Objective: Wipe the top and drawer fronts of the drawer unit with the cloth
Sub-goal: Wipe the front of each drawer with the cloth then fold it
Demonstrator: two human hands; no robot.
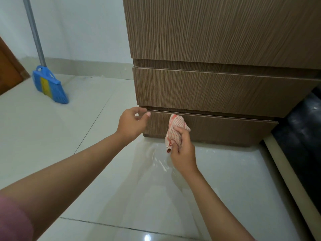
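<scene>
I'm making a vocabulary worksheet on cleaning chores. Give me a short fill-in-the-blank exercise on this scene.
1. The right hand grips a checked ____ against the drawer unit.
2. The cloth touches the ____ drawer front.
3. The left hand holds ____.
4. A blue ____ leans against the wall.

Missing words: cloth; bottom; nothing; broom

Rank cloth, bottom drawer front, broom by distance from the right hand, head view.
1. cloth: gripped in the right hand.
2. bottom drawer front: just beyond the hand; the cloth's top lies over it.
3. broom: far left, against the wall.
</scene>
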